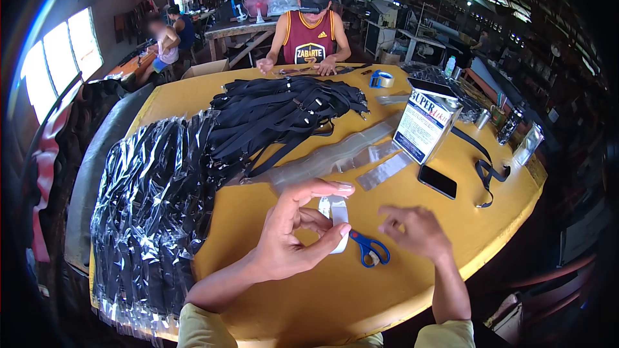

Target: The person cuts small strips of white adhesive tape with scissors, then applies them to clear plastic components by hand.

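My left hand [300,229] is raised over the yellow table [258,309], its thumb and fingers curled around a small whitish strip [340,222] that looks like clear film or tape. To its right my right hand [416,231] hangs above the table, fingers bent and slightly blurred; whether anything lies between them is too small to tell. Blue-handled scissors [372,251] lie on the table between and below the two hands, touched by neither. Clear plastic pieces [385,172] rest flat beyond my hands.
Plastic-wrapped black straps [151,219] cover the left side, with loose black straps [284,113] behind. A metal can [425,125], a phone [438,181], a tape dispenser [382,79] and a black strap [487,171] are at the right. A person [311,38] sits across the table.
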The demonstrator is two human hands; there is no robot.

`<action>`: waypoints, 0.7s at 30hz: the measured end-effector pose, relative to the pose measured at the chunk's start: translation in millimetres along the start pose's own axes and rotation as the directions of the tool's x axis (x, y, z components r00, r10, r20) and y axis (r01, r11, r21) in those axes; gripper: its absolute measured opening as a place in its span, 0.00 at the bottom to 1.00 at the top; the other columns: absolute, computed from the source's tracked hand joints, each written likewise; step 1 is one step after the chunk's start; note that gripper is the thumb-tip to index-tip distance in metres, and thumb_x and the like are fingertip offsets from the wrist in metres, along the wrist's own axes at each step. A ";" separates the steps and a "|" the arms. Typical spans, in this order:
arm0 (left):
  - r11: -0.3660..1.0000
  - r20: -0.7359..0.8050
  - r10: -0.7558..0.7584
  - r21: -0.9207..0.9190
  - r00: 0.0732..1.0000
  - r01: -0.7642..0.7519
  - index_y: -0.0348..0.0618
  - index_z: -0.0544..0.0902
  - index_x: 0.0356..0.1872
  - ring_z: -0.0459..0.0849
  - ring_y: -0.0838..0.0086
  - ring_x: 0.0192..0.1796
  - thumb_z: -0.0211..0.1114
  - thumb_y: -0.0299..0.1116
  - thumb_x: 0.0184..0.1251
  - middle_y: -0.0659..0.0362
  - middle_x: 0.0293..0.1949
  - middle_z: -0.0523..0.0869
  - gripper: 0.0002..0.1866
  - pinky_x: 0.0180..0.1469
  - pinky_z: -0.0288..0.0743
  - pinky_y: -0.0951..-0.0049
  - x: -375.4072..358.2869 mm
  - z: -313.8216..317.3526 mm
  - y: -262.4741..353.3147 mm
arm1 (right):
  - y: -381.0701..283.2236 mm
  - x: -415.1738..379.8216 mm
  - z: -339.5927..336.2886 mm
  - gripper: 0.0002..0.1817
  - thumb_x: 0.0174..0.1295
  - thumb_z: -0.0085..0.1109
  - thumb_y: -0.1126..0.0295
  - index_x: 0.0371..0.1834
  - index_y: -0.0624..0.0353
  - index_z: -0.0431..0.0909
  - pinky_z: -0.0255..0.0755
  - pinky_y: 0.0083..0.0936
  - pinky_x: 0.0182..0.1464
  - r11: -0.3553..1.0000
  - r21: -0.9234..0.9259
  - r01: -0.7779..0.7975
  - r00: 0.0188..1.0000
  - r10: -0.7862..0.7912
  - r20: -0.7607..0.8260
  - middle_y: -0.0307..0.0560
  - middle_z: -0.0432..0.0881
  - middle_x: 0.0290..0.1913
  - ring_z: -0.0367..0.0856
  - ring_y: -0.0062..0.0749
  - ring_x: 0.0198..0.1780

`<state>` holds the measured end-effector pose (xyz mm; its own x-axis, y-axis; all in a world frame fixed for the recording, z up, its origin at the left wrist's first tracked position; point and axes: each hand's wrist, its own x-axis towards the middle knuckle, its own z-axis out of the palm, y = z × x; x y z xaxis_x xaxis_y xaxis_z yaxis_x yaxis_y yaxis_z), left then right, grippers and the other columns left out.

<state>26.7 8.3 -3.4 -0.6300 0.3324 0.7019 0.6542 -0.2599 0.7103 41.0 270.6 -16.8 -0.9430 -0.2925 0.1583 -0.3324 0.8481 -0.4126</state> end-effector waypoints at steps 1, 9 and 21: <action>1.000 -0.006 -0.010 -0.003 1.000 0.010 0.39 0.65 0.67 0.90 0.73 0.41 0.66 0.13 0.60 0.47 0.61 0.78 0.34 0.36 0.85 0.82 0.0 0.2 1.3 | 5.0 -6.6 10.0 0.13 0.61 0.63 0.63 0.46 0.57 0.82 0.79 0.38 0.43 0.999 0.030 -0.028 0.995 0.025 0.096 0.43 0.87 0.31 0.87 0.41 0.38; 0.988 0.026 -0.089 0.127 0.996 0.085 0.29 0.77 0.57 0.89 0.75 0.43 0.65 0.11 0.59 0.44 0.62 0.75 0.23 0.39 0.85 0.83 2.4 -0.8 10.9 | 10.8 -30.8 69.4 0.16 0.61 0.60 0.67 0.51 0.59 0.75 0.78 0.47 0.46 0.993 -0.117 -0.031 0.988 0.048 0.149 0.55 0.83 0.43 0.84 0.54 0.44; 0.981 0.011 -0.052 0.186 0.999 0.049 0.28 0.74 0.62 0.89 0.76 0.39 0.64 0.10 0.59 0.45 0.61 0.75 0.27 0.36 0.83 0.84 3.4 -4.7 15.1 | 26.7 -23.3 31.2 0.25 0.55 0.61 0.66 0.58 0.59 0.76 0.75 0.43 0.50 0.995 -0.058 -0.080 0.913 0.096 0.396 0.58 0.84 0.36 0.84 0.51 0.44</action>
<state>32.5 1.3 9.9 -0.6585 0.3557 0.6632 0.6890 -0.0697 0.7214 53.7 286.3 -59.4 -0.8988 -0.3602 -0.2500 -0.2547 0.8930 -0.3710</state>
